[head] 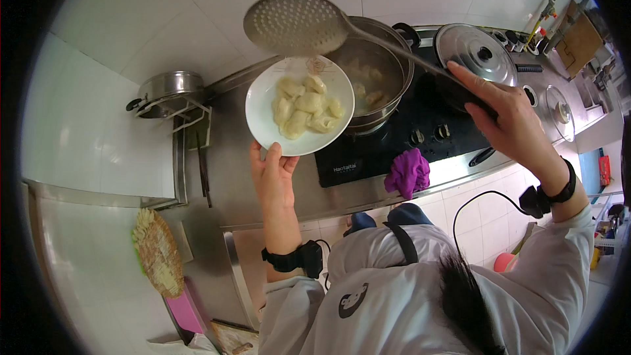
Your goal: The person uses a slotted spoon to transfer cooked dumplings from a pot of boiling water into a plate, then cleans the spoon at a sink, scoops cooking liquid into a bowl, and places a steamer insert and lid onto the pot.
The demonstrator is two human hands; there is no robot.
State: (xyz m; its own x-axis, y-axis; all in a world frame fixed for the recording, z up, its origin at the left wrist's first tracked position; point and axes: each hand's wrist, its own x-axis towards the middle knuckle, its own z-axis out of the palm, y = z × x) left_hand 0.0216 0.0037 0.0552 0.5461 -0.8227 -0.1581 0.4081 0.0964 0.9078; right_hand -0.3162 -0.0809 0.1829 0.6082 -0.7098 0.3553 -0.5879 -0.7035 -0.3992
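Note:
My left hand grips the near rim of a white plate, thumb on top. Several boiled dumplings lie on it. In my right hand is the dark handle of a perforated metal skimmer, whose bowl is held above the plate's far edge and carries no dumplings. Just right of the plate, a large steel pot stands on the black gas hob. More dumplings sit in its cloudy water, partly behind the skimmer handle.
A lidded pan stands at the hob's right. A purple cloth lies on the hob's front edge. A steel pot rests on a wall rack at left, with chopsticks below. A round tray of uncooked dumplings is at lower left; a glass lid lies right.

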